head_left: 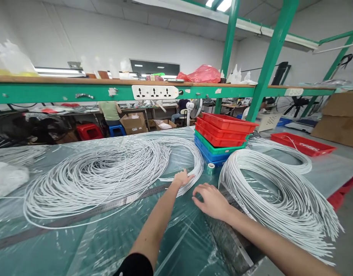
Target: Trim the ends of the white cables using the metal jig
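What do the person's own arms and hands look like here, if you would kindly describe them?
The left hand and right hand are bare, with no gloves, rings or watch to be seen. A plain black sleeve shows at the top of the left forearm, which is uncovered. The right forearm is also uncovered; no sleeve shows on that side.

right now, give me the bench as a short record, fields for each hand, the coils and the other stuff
left hand: at the middle coil, forefinger extended; grip unclear
right hand: fingers curved, thumb apart, nothing seen in it; near the metal block
left coil: white, wide, loosely looped
right coil: white, many ends toward the lower right
tray stack: red on top, then green, then blue
tape roll: in front of the tray stack
ruler: on the table, crossed by cable from the left coil
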`<state>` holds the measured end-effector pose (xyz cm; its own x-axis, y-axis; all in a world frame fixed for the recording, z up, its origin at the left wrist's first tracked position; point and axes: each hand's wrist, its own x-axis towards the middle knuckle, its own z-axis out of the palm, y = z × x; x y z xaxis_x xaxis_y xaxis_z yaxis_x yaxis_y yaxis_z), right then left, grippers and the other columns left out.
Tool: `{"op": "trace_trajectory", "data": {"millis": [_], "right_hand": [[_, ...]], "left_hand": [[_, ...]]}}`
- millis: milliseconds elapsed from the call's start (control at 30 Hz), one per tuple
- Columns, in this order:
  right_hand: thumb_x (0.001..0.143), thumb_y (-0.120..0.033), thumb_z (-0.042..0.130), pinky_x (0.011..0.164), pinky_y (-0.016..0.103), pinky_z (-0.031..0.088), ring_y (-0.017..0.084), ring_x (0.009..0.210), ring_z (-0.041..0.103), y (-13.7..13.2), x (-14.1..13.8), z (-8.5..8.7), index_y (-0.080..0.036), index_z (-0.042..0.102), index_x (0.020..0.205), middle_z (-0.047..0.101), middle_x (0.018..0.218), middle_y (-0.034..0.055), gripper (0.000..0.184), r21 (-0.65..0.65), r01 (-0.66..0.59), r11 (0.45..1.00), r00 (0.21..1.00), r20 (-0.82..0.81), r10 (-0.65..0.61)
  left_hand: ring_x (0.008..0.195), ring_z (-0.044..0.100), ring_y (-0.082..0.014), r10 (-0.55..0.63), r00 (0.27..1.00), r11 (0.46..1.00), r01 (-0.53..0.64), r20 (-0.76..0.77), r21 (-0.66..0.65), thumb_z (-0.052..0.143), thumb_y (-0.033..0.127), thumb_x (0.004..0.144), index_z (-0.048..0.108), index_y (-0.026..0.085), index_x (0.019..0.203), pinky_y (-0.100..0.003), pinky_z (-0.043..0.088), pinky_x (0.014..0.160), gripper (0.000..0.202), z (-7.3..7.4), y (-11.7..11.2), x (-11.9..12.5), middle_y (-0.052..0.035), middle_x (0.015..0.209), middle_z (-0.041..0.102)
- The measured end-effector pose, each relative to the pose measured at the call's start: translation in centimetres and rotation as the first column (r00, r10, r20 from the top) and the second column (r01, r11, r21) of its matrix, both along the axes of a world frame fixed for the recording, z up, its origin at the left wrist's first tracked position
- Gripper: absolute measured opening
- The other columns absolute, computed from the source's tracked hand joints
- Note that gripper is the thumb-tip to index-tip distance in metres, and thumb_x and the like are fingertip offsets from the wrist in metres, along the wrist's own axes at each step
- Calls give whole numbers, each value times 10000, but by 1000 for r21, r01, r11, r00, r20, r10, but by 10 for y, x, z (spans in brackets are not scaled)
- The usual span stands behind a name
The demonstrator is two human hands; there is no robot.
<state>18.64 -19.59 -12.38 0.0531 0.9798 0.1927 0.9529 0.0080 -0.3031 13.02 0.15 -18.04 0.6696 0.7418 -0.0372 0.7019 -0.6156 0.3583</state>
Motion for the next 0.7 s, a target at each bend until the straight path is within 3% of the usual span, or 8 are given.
{"op": "trace_trajectory", "data": {"millis": [67,200,267,333,433,533,633,700], "right_hand": [[921,-263,535,851,346,394,231,999,562,0,0,-1,-207,659,929,673,1008,39,136,-2,-6,1000,1000,2,6],[930,-264,517,851,345,394,234,1004,560,-1,2,-3,-209,656,928,672,1001,42,149,4,-17,1000,1000,6,17],[933,-265,515,846,342,396,232,1000,561,-1,2,-2,-205,654,932,671,1001,42,152,-5,-20,1000,1000,5,20],[934,-264,513,837,337,399,228,992,563,-2,2,-2,-202,650,935,670,993,38,151,-16,-24,1000,1000,2,24],[932,-269,504,836,333,401,226,997,565,-4,2,-2,-206,646,932,671,980,35,156,-30,-32,999,999,-4,31],[921,-282,485,854,338,404,230,1008,569,-4,3,-3,-210,647,930,671,986,41,177,-45,-40,998,999,-4,40],[904,-318,438,863,364,424,243,1008,583,-4,6,-9,-228,639,923,675,986,46,220,-45,-63,997,998,-20,62],[882,-373,409,878,403,438,264,1028,593,-6,11,-18,-262,629,914,679,1004,49,248,-35,-100,994,994,-54,98]], "left_hand": [[1175,560,-257,-38,999,999,38,-4,35,344,470,990,529,87,1235,-342,406,960,491,-8,-7,0,-193,1202,602],[1225,503,-248,-110,994,992,110,12,57,440,424,967,529,143,1249,-453,393,1032,407,-14,-16,-2,-130,1300,546],[1271,461,-232,-136,990,989,133,48,57,397,408,981,504,165,1290,-433,363,1075,408,-9,-18,-15,-115,1334,532],[1332,398,-206,-138,985,989,131,99,70,328,378,998,470,182,1337,-385,310,1122,416,-3,-24,-44,-107,1394,491],[1352,375,-187,-111,979,991,96,168,94,328,376,992,455,197,1360,-363,277,1153,428,-1,-51,-119,-93,1425,469],[1288,463,-203,-75,951,996,57,299,68,389,447,964,553,255,1265,-375,360,1114,392,-13,-100,-218,-62,1352,546],[1213,546,-223,178,912,980,-200,369,22,427,476,940,628,293,1151,-385,439,1053,344,-29,-160,-321,-43,1279,604],[1157,590,-239,381,845,909,-416,375,14,449,493,922,653,294,1093,-374,502,971,333,-31,-200,-383,-42,1230,635]]}}
